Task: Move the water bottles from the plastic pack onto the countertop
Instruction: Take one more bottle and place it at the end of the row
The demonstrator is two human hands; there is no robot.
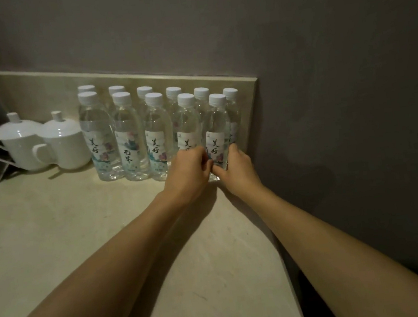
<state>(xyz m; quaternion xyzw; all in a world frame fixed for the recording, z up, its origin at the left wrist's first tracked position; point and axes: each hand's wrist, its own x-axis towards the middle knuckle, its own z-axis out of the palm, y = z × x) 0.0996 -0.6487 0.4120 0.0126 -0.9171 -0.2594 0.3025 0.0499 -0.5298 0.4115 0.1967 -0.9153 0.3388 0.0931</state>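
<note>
Both hands, left (187,172) and right (237,166), clasp the end bottle (216,131) (rightmost, front row) near the countertop (54,228) edge

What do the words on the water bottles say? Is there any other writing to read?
"美好" on the label of the front left bottle, the third front bottle and the bottle between the hands.
"美", with the rest hidden by the left hand, on the fourth front bottle.
Two brush characters on the second front bottle: too blurred to read.
Small print on all labels: too small to read.
The lidded cups bear no writing.
</note>
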